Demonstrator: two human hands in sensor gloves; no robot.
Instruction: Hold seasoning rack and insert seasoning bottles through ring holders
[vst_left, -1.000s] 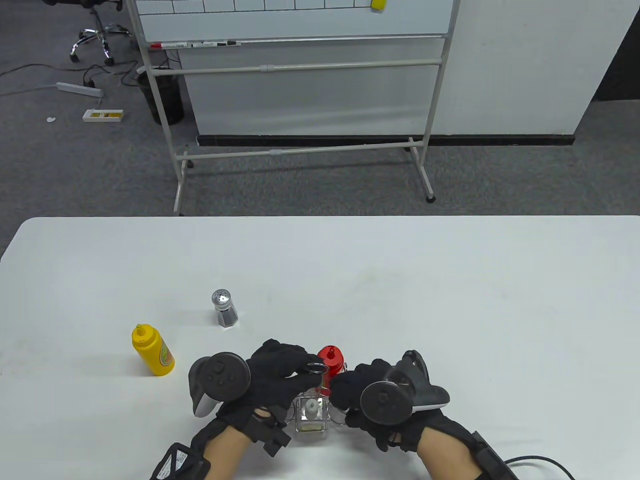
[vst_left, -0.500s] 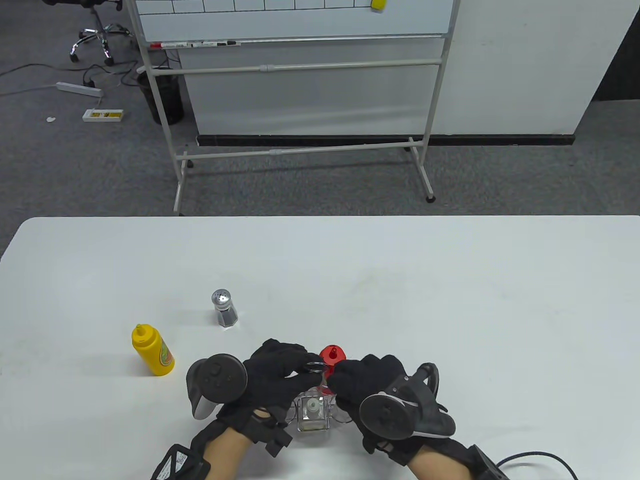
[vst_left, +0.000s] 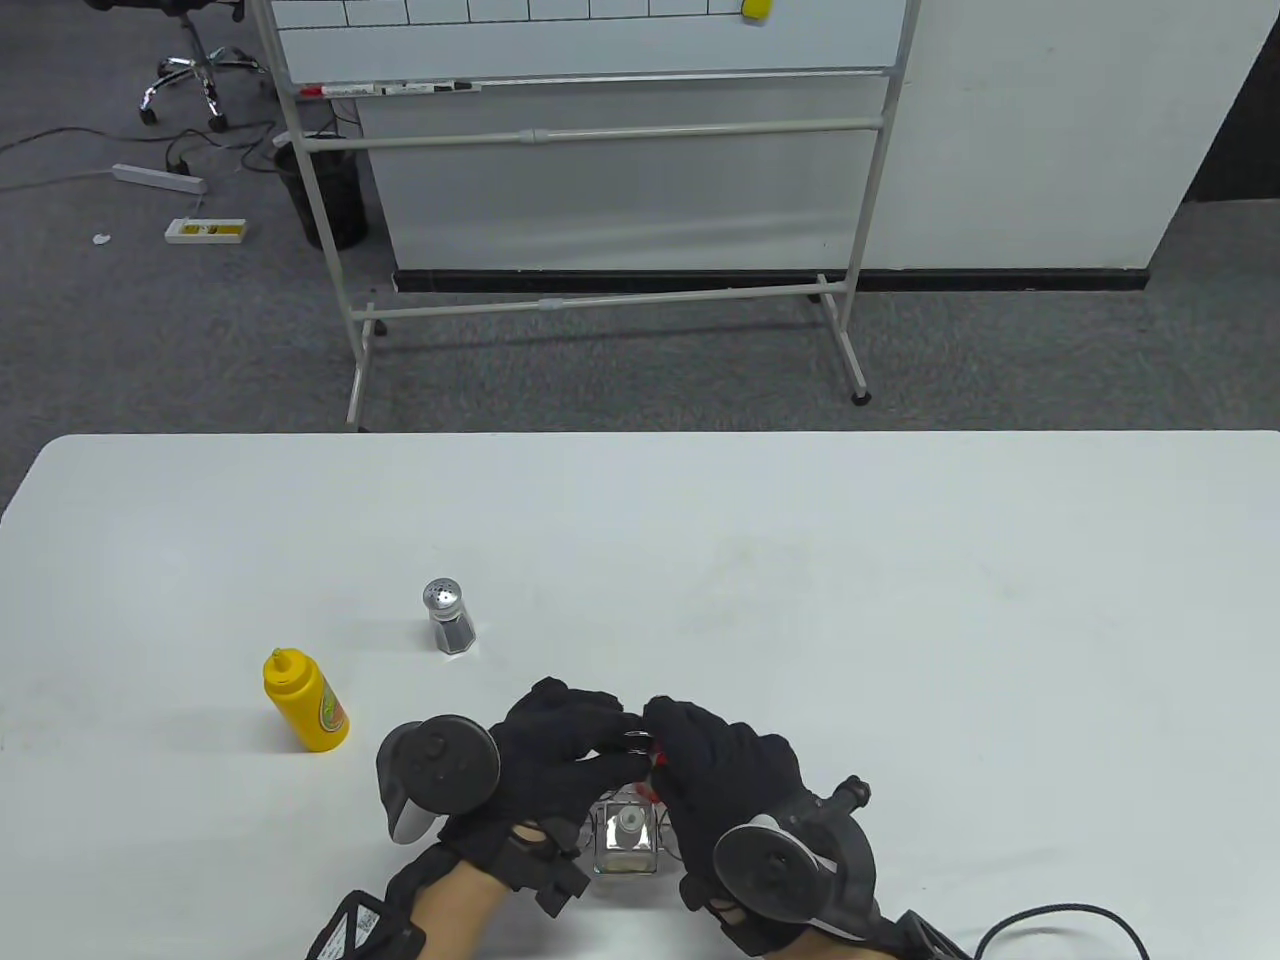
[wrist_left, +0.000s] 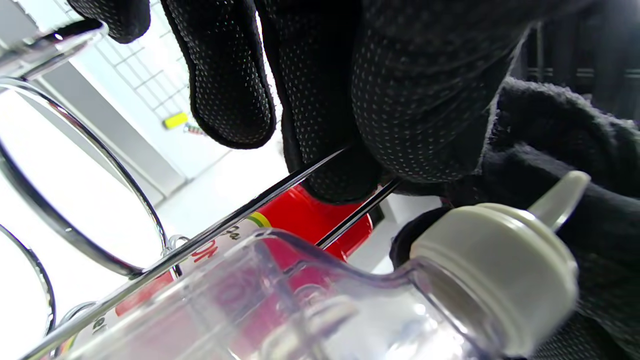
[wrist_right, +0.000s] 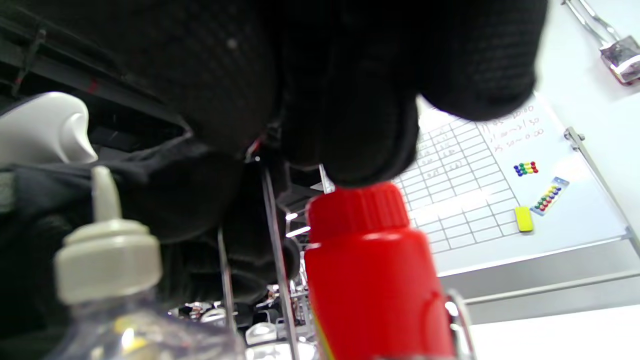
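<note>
The wire seasoning rack (vst_left: 640, 742) stands near the table's front edge. My left hand (vst_left: 600, 745) grips its top handle; the left wrist view shows the fingers (wrist_left: 330, 125) closed on the thin rods (wrist_left: 280, 187) next to an open ring (wrist_left: 100, 200). A clear glass bottle (vst_left: 627, 840) with a grey cap (wrist_left: 495, 265) sits in the rack. The red bottle (wrist_right: 370, 270) stands upright in the rack beside it. My right hand (vst_left: 665, 745) covers its top, fingers (wrist_right: 350, 145) closed over the cap. The table view shows only a sliver of the red bottle (vst_left: 652, 768).
A yellow squeeze bottle (vst_left: 305, 703) stands at the left. A metal-topped shaker (vst_left: 449, 617) stands behind it, left of the hands. A black cable (vst_left: 1060, 925) trails from my right wrist at the front edge. A whiteboard stand (vst_left: 600, 200) is beyond the table.
My right hand has moved from beside the red bottle up and over its cap, hiding it in the table view. My left hand keeps its hold on the rack handle.
</note>
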